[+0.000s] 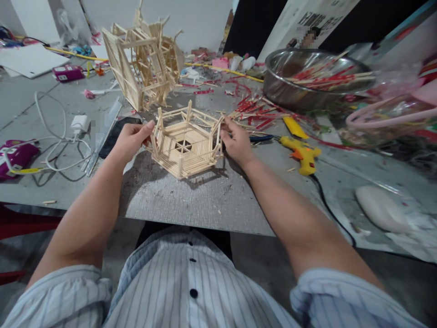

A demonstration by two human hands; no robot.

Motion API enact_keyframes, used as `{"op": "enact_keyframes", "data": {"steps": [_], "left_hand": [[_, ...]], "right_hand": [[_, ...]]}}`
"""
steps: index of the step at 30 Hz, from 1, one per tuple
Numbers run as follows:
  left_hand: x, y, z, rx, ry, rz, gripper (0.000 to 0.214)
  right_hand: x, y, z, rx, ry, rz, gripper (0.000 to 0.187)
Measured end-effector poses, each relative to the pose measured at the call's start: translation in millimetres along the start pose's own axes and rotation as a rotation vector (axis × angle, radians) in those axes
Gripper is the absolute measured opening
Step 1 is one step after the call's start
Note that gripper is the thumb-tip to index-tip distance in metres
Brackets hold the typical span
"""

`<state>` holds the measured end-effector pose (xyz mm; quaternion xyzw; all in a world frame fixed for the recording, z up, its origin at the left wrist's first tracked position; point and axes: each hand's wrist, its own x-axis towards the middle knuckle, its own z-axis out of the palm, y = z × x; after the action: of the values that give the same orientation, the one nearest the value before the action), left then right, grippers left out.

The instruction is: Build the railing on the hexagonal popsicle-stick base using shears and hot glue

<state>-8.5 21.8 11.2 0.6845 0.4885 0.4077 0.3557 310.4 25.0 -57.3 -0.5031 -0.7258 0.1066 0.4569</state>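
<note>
A polygonal frame of pale wooden sticks (170, 155) is held between my two hands, low over the grey table. It has a slatted floor with a spoked opening in the middle and short posts around its rim. My left hand (134, 136) grips its left side, thumb on a post. On the opposite side, my right hand (237, 139) is closed on the right edge near another post; some of its fingers are hidden. Behind the frame stands a taller stick structure (146, 64) with open lattice walls, apart from my hands.
Right of my hand lie a yellow glue gun (303, 152) and red-wrapped sticks (254, 111). A steel bowl (273, 86) holds more sticks. At left are a dark phone (118, 132), a white charger (80, 124) with cable, and a purple box (15, 157). The table's front edge runs before me.
</note>
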Motion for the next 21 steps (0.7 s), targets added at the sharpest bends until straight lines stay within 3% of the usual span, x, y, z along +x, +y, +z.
{"op": "enact_keyframes", "data": {"steps": [3, 5, 9, 12, 14, 19, 21], "left_hand": [[-0.3, -2.4, -3.4, -0.037, -0.055, -0.025, 0.054], [-0.7, -3.8, -7.1, -0.094, -0.162, -0.037, 0.056], [-2.2, -4.0, -15.1, -0.238, -0.456, -0.098, 0.054], [-3.5, -1.9, -17.2, -0.280, -0.522, -0.137, 0.054], [-3.6, -0.3, -16.0, -0.275, -0.463, -0.139, 0.053], [2.3, -3.2, -12.0, -0.252, -0.101, -0.042, 0.051], [5.6, -5.9, -12.1, -0.257, -0.014, -0.007, 0.050]], "right_hand": [[1.4, -6.3, 3.2, 0.059, -0.074, 0.032, 0.058], [2.1, -9.0, 4.6, 0.077, -0.098, 0.072, 0.056], [1.3, -11.7, 2.8, 0.059, -0.022, 0.128, 0.048], [-0.7, -14.3, -0.6, 0.025, 0.044, 0.158, 0.043], [-1.7, -16.2, -1.9, -0.001, 0.058, 0.178, 0.040], [-1.3, -17.1, -1.6, -0.060, 0.130, 0.146, 0.035], [-0.7, -17.5, -1.9, -0.080, 0.173, 0.128, 0.033]]}}
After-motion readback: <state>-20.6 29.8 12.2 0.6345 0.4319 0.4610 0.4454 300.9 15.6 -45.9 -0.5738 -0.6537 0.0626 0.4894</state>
